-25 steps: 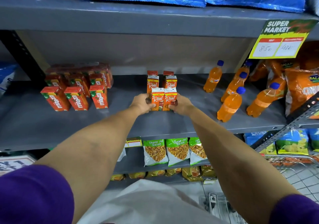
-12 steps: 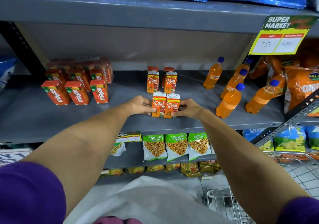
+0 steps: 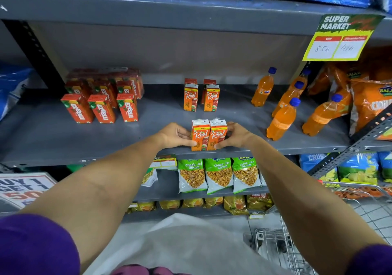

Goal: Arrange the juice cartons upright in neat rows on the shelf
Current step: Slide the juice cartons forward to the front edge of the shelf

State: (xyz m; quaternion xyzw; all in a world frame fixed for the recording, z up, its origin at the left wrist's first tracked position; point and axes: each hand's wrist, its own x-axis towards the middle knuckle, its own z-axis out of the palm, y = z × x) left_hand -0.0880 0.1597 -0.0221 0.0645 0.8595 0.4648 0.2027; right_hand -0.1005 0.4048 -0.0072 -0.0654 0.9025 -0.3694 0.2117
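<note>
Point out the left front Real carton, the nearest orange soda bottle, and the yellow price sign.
Left front Real carton (image 3: 200, 136): head view, on the front logo.
Nearest orange soda bottle (image 3: 282, 120): head view, on the body.
Yellow price sign (image 3: 339, 39): head view, on its face.

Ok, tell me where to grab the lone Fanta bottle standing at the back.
Grip the Fanta bottle around its body at the label, coming from the front. It stands upright and apart from the other bottles, with bare shelf before it, so fingers can wrap both sides. The blue cap looks too small for a steady hold.
</note>
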